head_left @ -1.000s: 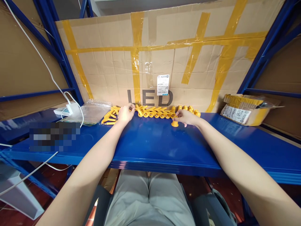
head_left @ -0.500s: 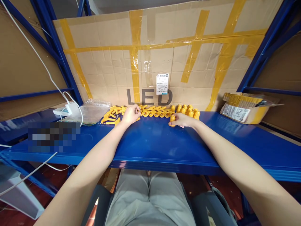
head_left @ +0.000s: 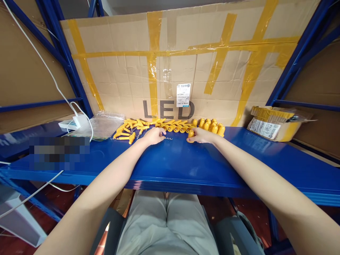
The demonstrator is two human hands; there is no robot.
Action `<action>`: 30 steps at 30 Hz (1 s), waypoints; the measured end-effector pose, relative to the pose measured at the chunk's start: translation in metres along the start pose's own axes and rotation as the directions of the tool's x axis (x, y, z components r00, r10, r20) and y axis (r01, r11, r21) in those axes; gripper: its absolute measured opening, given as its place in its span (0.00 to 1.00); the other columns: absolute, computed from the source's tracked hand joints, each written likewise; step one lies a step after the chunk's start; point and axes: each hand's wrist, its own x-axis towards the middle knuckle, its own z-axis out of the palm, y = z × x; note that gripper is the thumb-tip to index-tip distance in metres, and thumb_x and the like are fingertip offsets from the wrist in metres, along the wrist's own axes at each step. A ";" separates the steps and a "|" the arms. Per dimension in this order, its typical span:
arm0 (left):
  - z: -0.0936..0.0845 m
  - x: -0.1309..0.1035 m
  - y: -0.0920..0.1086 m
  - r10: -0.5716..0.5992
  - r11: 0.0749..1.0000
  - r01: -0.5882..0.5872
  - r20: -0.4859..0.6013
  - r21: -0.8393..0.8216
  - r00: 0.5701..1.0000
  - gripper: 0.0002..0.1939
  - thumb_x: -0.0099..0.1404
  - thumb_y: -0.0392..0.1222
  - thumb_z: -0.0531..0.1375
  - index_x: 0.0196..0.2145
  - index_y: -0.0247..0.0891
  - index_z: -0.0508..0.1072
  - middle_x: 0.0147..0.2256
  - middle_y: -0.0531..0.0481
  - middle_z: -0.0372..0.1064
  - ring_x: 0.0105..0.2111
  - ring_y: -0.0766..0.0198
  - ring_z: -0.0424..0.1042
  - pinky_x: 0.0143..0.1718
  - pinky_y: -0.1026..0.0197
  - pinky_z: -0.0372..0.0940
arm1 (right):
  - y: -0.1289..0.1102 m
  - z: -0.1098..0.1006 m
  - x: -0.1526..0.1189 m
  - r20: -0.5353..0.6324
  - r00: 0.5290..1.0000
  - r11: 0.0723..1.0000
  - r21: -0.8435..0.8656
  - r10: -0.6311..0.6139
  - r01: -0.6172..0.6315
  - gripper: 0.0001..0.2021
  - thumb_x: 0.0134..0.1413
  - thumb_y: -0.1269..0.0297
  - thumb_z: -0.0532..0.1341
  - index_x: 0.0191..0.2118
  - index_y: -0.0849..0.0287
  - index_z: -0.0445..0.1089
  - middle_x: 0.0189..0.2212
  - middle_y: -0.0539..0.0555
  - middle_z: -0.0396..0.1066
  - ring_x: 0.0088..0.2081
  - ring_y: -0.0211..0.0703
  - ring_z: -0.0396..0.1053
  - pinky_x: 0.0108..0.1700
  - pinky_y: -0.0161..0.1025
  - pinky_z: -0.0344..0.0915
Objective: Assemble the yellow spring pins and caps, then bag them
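My left hand (head_left: 156, 136) is closed over the blue table, its fingers curled round a yellow piece that is mostly hidden; a thin metal spiral (head_left: 168, 138) sticks out to its right. A small yellow cylinder (head_left: 190, 136) stands on the table in the fingers of my right hand (head_left: 200, 135). Between and behind the hands runs a row of yellow pieces with round open ends (head_left: 176, 129). Several yellow T-shaped handles with spirals (head_left: 124, 131) lie left of my left hand. Behind my right hand, several upright yellow cylinders (head_left: 214, 127) stand grouped.
A tall cardboard sheet (head_left: 127, 78) marked LED backs the table (head_left: 170, 166). At left are a clear plastic bag (head_left: 106, 124), a white power adapter (head_left: 79, 121) with cable and a blurred dark object (head_left: 60, 150). An open cardboard box (head_left: 273, 124) sits at right.
My left hand has moved right and slightly nearer, and a metal spiral now shows beside it. My right hand has shifted a little left with the yellow cylinder.
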 end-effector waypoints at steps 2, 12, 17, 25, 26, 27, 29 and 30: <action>-0.006 -0.001 -0.003 -0.051 0.996 0.053 -0.028 0.076 0.998 0.16 0.55 0.33 0.57 0.41 0.38 0.76 0.35 0.47 0.75 0.35 0.57 0.73 0.38 0.60 0.65 | -0.002 -0.001 0.004 0.012 1.000 0.999 -0.037 0.008 -0.008 0.11 0.44 0.66 0.66 0.26 0.58 0.60 0.18 0.45 0.62 0.20 0.32 0.59 0.21 0.31 0.55; -0.022 -0.006 -0.015 -0.229 0.931 0.218 0.003 0.293 0.973 0.16 0.60 0.42 0.55 0.42 0.37 0.76 0.40 0.40 0.75 0.46 0.49 0.71 0.47 0.54 0.63 | -0.009 0.017 0.008 -0.177 0.984 0.996 -0.085 -0.007 -0.008 0.13 0.43 0.59 0.66 0.25 0.58 0.60 0.21 0.46 0.62 0.24 0.36 0.62 0.26 0.34 0.57; -0.026 -0.009 -0.012 -0.278 0.931 0.251 0.066 0.264 0.958 0.21 0.57 0.44 0.56 0.49 0.39 0.74 0.42 0.43 0.75 0.45 0.51 0.72 0.43 0.59 0.65 | -0.008 0.022 0.004 -0.243 0.961 0.970 -0.232 -0.131 0.074 0.13 0.49 0.56 0.63 0.28 0.59 0.62 0.26 0.51 0.67 0.29 0.41 0.65 0.31 0.37 0.60; -0.022 -0.009 -0.009 -0.162 0.986 0.153 0.223 0.060 0.961 0.26 0.56 0.38 0.56 0.54 0.37 0.71 0.31 0.52 0.77 0.36 0.61 0.74 0.40 0.66 0.64 | -0.007 0.017 0.003 -0.218 0.937 0.869 -0.473 -0.274 0.145 0.14 0.46 0.72 0.64 0.42 0.61 0.69 0.42 0.59 0.71 0.43 0.51 0.70 0.43 0.41 0.64; -0.021 -0.009 -0.009 -0.145 0.989 0.139 0.221 0.042 0.964 0.26 0.56 0.38 0.56 0.53 0.37 0.71 0.31 0.53 0.77 0.35 0.61 0.74 0.39 0.66 0.64 | -0.007 0.017 0.003 -0.201 0.934 0.854 -0.494 -0.296 0.165 0.15 0.46 0.73 0.63 0.43 0.61 0.70 0.44 0.60 0.71 0.46 0.52 0.69 0.46 0.42 0.63; -0.020 -0.010 -0.009 -0.131 0.991 0.128 0.220 0.026 0.967 0.25 0.56 0.38 0.56 0.53 0.37 0.71 0.31 0.53 0.77 0.34 0.62 0.74 0.39 0.66 0.64 | -0.008 0.017 0.002 -0.183 0.934 0.843 -0.508 -0.308 0.179 0.16 0.47 0.73 0.63 0.45 0.60 0.71 0.45 0.60 0.71 0.48 0.53 0.68 0.47 0.43 0.63; -0.019 -0.010 -0.008 -0.111 0.994 0.113 0.219 0.002 0.969 0.25 0.56 0.38 0.55 0.53 0.37 0.71 0.30 0.53 0.77 0.33 0.62 0.74 0.38 0.67 0.64 | -0.011 0.017 0.000 -0.150 0.939 0.830 -0.525 -0.308 0.188 0.16 0.49 0.71 0.63 0.47 0.59 0.72 0.47 0.60 0.71 0.51 0.55 0.67 0.48 0.44 0.62; -0.018 -0.010 -0.009 -0.103 0.994 0.107 0.216 -0.005 0.971 0.25 0.56 0.38 0.55 0.53 0.37 0.71 0.29 0.53 0.77 0.32 0.62 0.74 0.38 0.67 0.65 | -0.013 0.017 -0.002 -0.136 0.943 0.827 -0.529 -0.305 0.191 0.16 0.51 0.70 0.62 0.47 0.59 0.72 0.47 0.60 0.70 0.51 0.55 0.67 0.48 0.45 0.62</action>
